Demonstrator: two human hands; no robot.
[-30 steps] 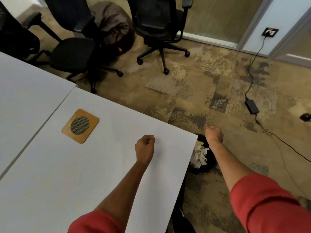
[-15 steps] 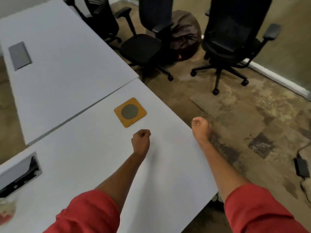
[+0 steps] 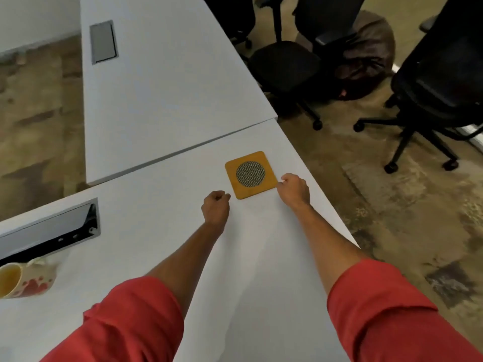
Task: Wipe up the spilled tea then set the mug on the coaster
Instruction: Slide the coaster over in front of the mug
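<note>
A square wooden coaster [image 3: 251,175] with a round mesh centre lies flat on the white table [image 3: 162,257] near its right edge. My right hand [image 3: 294,190] rests at the coaster's right corner with fingers curled, touching its edge. My left hand [image 3: 215,207] is a loose fist on the table just left of and below the coaster, holding nothing. A white mug [image 3: 24,279] with red flowers stands at the far left edge of view, with tea inside. No spill or cloth shows.
An open cable hatch [image 3: 49,231] sits in the table beside the mug. A second white table [image 3: 162,74] with a closed hatch [image 3: 102,41] adjoins behind. Black office chairs [image 3: 287,64] and a brown beanbag [image 3: 366,48] stand on the carpet to the right.
My view has swung left, off the bin and floor, bringing the mug into sight. My right hand came from beyond the table edge to the coaster's corner; my left fist stayed on the table.
</note>
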